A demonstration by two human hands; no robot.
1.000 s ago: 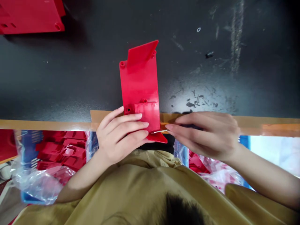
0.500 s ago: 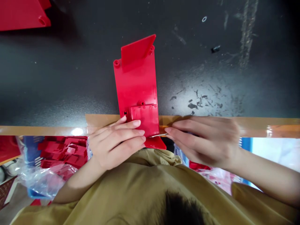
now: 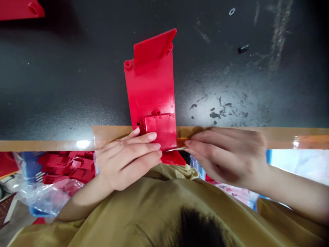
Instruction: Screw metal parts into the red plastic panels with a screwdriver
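A red plastic part [image 3: 151, 85] lies lengthwise across the table edge, with an upright flap at its far end and a raised box-like section near me. My left hand [image 3: 128, 156] holds its near left side, fingers laid over the plastic and thumb hidden underneath. Pinched in my right hand [image 3: 226, 154] is a thin metal blade-like tool [image 3: 176, 149]. Its tip meets the seam between the box-like section and the near flap. The tool's handle is hidden in my fingers.
Dark scraps [image 3: 218, 111] are scattered on the black table [image 3: 84, 68]. Farther right lie a small washer [image 3: 232, 11] and a small black piece [image 3: 243, 48]. Another red part [image 3: 20, 9] sits far left. Below the taped edge, red pieces [image 3: 69, 166] fill a plastic-lined blue crate [image 3: 32, 168].
The tool's tip has shifted slightly right along the seam, together with my right hand. The view has moved a little; my left hand keeps its hold on the red part.
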